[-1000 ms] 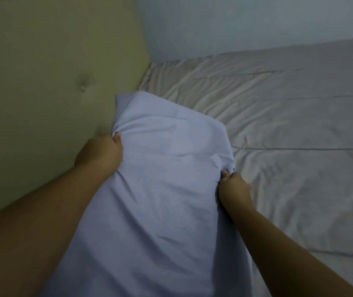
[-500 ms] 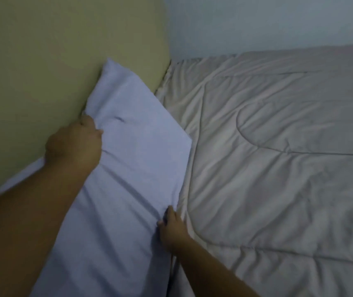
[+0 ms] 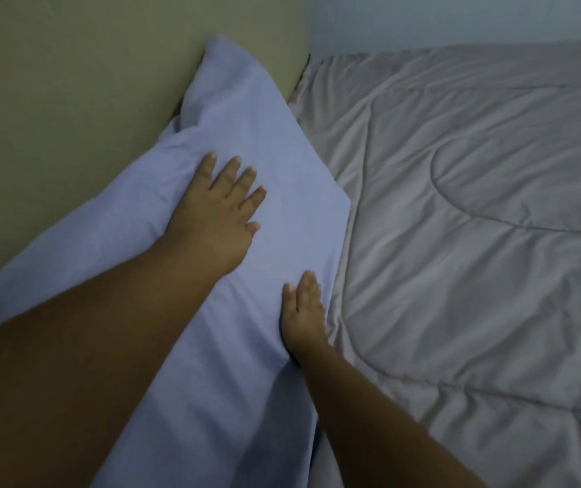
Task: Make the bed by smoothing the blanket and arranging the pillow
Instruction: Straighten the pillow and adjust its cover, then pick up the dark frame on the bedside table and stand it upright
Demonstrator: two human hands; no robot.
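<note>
- Against the headboard, at the left of the bed, the pillow leaned with its far corner raised up the olive padding, and its near end ran down past the bottom edge of the view.
- Our left hand lay flat on the pillow's upper face, fingers spread and straight, gripping nothing.
- We saw the fabric bunched into a soft fold just beyond the left fingertips, toward the headboard.
- Our right hand rested flat on the pillow's right edge, fingers straight and close together, also holding nothing.
- That right hand sat just beside the line where the pillow met the blanket; we could not tell whether its outer fingers touched the blanket.
- Both our forearms were bare and reached in from the lower left and the lower middle of the view.
- Over the rest of the bed the beige quilted blanket lay spread to the right, with curved stitching and many shallow wrinkles across it.
- Behind the bed we saw a pale wall meeting the headboard's right edge.
</note>
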